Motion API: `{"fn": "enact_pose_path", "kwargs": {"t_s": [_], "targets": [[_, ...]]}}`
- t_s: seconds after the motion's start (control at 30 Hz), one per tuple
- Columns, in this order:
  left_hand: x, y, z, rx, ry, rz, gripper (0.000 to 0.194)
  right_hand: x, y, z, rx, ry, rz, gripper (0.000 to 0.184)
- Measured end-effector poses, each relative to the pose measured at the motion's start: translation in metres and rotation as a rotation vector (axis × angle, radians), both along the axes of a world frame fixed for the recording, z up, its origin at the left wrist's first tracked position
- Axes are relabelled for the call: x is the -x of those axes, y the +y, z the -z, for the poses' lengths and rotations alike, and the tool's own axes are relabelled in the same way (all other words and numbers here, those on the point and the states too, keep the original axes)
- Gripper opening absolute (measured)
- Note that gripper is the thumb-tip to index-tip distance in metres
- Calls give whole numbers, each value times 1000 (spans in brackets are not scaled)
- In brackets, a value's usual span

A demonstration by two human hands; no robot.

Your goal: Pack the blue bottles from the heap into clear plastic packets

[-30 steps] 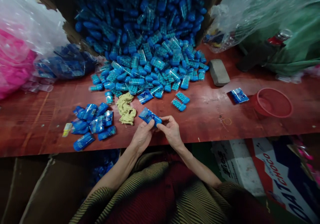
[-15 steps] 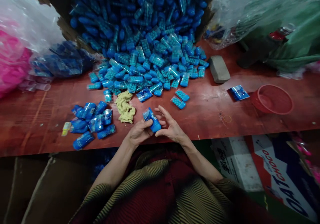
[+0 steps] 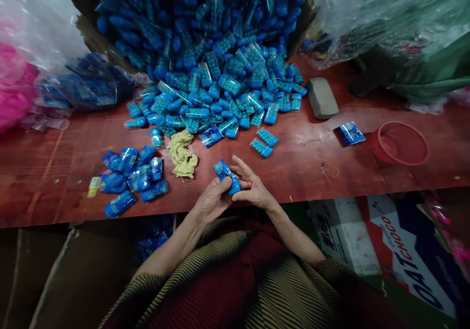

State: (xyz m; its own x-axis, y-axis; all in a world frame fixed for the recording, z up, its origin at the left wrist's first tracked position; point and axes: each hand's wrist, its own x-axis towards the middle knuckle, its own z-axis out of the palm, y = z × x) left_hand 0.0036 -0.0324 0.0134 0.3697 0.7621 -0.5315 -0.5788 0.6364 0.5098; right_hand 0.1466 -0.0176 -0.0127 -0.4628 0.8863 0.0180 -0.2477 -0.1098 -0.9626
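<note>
left hand (image 3: 214,198): you pinch a blue packet (image 3: 222,169), right of the yellow lump (image 3: 180,156)
right hand (image 3: 254,189): your fingers are at the packet; cannot tell if gripping

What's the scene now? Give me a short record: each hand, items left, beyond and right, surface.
Left hand: holds a blue packet, thumb on top
Right hand: at the packet's side; grip unclear
Left: cluster of blue packs, yellowish lump
Beyond: heap of clear-and-blue containers
Right: grey block, red basket
Surface: red tabletop
</note>
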Motion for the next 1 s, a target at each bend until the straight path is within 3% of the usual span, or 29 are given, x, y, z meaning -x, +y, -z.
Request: {"fn": "enact_pose_path", "kwargs": {"t_s": [0.1,0.2,0.33,0.53,0.63,0.73,0.83,1.0], "targets": [[5,4,-5,-21,-39,49,28,-2,3,-3,14,-16,-25,86],[7,5,-6,-43,-85,82,32,-2,5,-2,70,28,-70,95],[1,-2,-4,-14,-52,-1,33,3,2,3,186,101,-123,99],[-9,-9,-9,-2,57,-96,25,6,-4,6,223,110,-63,90],[-3,-7,-12,-32,2,-16,24,1,1,6,178,102,-41,80],[2,-7,-11,-40,-59,46,29,-2,7,5,161,90,-66,82],[-1,-10,-9,-32,-64,-13,26,-2,8,4,158,95,-78,84],[-13,-17,-9,-2,-9,-153,18,4,0,6,108,75,14,72]]}}
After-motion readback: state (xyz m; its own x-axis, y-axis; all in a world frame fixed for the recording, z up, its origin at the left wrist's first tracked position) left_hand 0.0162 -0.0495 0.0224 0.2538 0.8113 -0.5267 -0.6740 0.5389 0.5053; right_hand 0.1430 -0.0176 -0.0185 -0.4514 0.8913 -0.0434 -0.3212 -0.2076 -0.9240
